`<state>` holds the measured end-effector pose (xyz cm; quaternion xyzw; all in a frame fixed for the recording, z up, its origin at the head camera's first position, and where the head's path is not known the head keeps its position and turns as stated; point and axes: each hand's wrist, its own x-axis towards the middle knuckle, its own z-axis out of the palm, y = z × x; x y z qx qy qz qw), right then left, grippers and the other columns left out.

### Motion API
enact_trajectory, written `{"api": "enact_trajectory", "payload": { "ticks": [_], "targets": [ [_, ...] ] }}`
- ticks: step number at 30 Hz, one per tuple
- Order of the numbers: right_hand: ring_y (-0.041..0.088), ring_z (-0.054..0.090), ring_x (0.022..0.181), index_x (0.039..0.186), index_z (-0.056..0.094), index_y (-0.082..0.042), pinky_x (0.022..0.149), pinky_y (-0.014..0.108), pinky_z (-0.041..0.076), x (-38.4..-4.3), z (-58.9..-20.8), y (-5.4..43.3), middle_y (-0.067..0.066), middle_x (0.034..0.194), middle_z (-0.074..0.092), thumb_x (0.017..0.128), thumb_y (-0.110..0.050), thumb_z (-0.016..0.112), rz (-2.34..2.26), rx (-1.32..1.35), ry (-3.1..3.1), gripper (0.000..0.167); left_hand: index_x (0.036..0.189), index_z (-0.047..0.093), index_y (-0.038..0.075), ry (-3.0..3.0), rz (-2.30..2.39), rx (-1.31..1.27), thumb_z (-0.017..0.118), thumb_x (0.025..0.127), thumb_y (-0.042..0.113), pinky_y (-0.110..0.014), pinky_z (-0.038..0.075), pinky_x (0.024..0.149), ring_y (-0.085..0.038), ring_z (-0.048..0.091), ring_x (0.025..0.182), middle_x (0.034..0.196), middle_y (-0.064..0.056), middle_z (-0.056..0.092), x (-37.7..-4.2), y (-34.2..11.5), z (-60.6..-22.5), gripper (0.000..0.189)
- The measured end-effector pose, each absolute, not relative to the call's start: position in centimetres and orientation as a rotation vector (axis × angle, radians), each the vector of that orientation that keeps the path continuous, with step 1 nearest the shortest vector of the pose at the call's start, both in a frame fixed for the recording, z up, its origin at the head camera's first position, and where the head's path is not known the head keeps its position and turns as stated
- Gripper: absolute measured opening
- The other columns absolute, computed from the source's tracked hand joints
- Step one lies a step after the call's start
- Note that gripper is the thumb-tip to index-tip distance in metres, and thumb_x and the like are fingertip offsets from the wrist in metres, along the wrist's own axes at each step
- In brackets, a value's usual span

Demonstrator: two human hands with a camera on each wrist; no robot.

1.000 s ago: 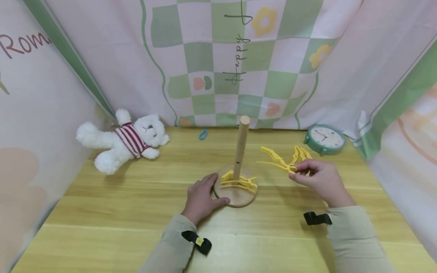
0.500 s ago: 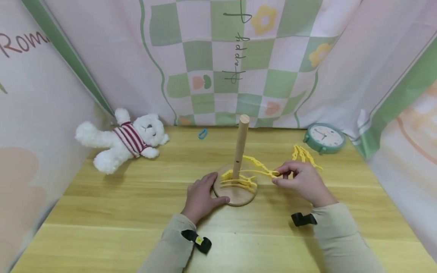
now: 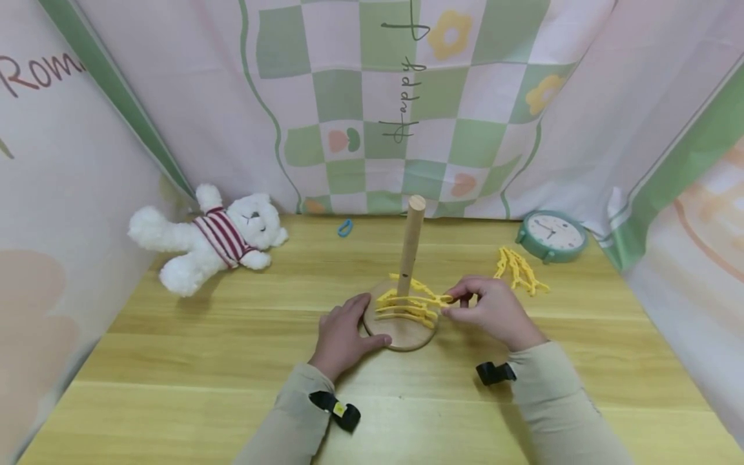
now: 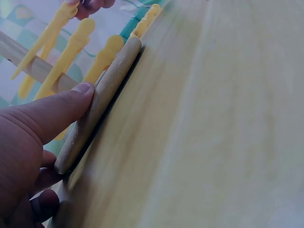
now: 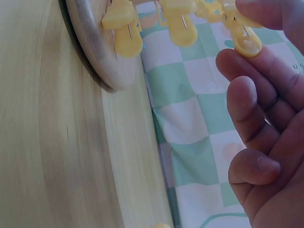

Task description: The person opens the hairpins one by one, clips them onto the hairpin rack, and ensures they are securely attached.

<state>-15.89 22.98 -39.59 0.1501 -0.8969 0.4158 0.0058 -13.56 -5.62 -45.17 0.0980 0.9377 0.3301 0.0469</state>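
Observation:
A wooden stand (image 3: 411,239) has an upright round post on a disc base. My left hand (image 3: 343,339) grips the base's rim, with the thumb (image 4: 71,104) over the edge. My right hand (image 3: 494,311) pinches the handle end of a yellow alligator hair clip (image 3: 434,299). In the head view this clip's parted jaws stand either side of the post. Two similar yellow clips (image 4: 71,50) sit lower around the post, stacked one above the other. In the right wrist view the thumb and forefinger squeeze the held clip's end (image 5: 248,43).
Several more yellow clips (image 3: 520,271) lie on the table (image 3: 407,426) right of the stand. Behind them is a green round clock (image 3: 552,237). A white plush bear (image 3: 215,236) lies at the back left, and a small blue ring (image 3: 345,228) near the back edge.
My right hand has carried the clip leftward from beside the loose clips to the post, and its jaws now straddle the post. The left hand stays on the base.

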Motion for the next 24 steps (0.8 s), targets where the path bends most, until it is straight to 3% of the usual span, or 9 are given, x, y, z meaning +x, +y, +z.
{"api": "enact_trajectory", "payload": {
  "ticks": [24],
  "targets": [
    [0.021, 0.053, 0.081, 0.096, 0.078, -0.018, 0.066, 0.033, 0.044, -16.1, -39.4, 21.2, 0.006, 0.092, 0.069, 0.079, -0.024, 0.086, 1.295, 0.484, -2.849, 0.020, 0.154, 0.041, 0.014, 2.866, 0.979, 0.328, 0.079, 0.079, 0.057, -0.056, 0.028, 0.109, -0.034, 0.047, 0.132, 0.158, -0.003, 0.041, -13.6, -5.6, -45.1, 0.094]
  ]
}}
